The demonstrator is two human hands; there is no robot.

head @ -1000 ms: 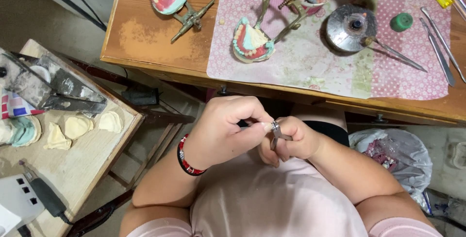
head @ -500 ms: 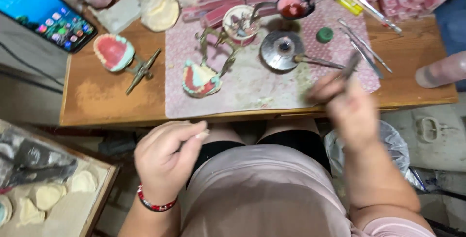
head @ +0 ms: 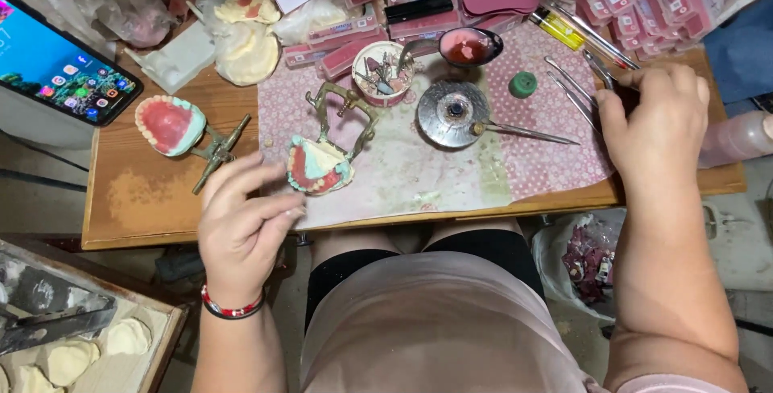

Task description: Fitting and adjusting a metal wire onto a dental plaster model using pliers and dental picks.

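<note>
Likely hazard: left hand point(head: 245, 228), fingers loosely spread and empty, may nudge the denture model point(head: 318, 165); right hand point(head: 656, 123) covers metal instruments point(head: 568, 87), grip unclear.

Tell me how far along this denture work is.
Done: teeth already sit in pink wax on the denture model in its metal frame. In hand: the left hand reaches toward that model, and the right hand rests on the metal tools. Left: the second model lies untouched.
</note>
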